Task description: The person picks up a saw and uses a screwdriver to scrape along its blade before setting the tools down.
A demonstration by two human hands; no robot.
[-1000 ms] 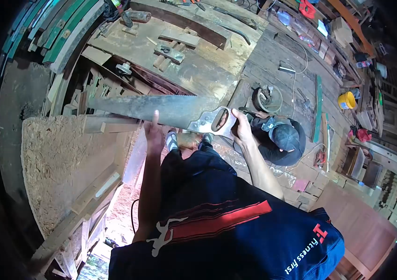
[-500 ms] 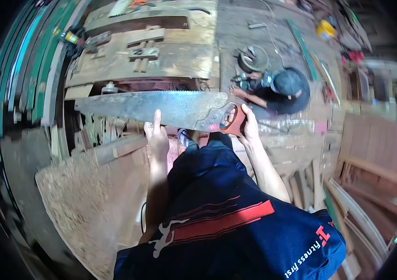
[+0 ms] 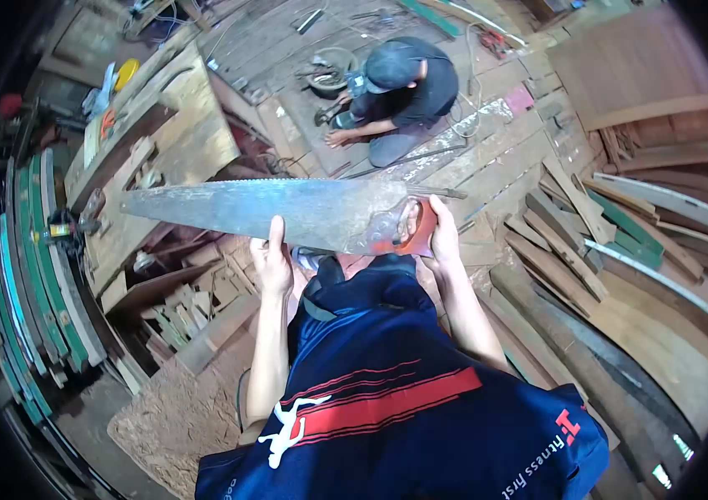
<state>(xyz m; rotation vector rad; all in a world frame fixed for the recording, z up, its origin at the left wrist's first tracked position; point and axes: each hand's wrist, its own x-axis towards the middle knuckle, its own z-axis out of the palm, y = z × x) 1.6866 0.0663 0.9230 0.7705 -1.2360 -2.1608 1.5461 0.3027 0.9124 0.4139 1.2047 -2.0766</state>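
A handsaw (image 3: pixel 287 210) lies across the space before my body, its teeth facing up and its narrow tip pointing left. The red handle (image 3: pixel 422 227) is wrapped by my right hand (image 3: pixel 444 235), with fingers showing through the grip hole. Under the blade, near its middle, my left hand (image 3: pixel 272 265) is closed on the smooth back edge, one finger raised against the blade's face. The fingers behind the blade are hidden.
A co-worker (image 3: pixel 412 92) crouches on the plank floor ahead, beside a round basin (image 3: pixel 329 71). The workbench (image 3: pixel 183 125) stands at left, with green-edged boards (image 3: pixel 37 275) beyond it. Timber pieces (image 3: pixel 566 250) lie at right. Sawdust (image 3: pixel 179 425) covers the lower left.
My view and body have turned to the right, so the workbench and co-worker appear further left. The handsaw stays in both hands, much the same way up.
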